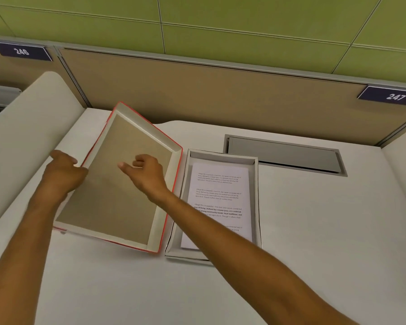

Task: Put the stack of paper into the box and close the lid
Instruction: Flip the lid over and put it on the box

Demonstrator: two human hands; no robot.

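The lid [127, 184], just beside the paper-filled box [256, 198], is gripped at its left edge by the left hand [63, 170], while the right hand [145, 172] is held loosely open, empty, above it.

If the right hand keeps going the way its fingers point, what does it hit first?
Probably the lid's brown inner panel: the right hand hovers over it, fingers pointing left toward the left hand at the lid's edge. Depth is unclear.

An office cubicle: a white laminate desk [291, 231] with a grey metal cable-tray flap [284, 154], tan fabric partition panels [197, 95], and navy number plates 246 [21, 51] and 247 [395, 96].
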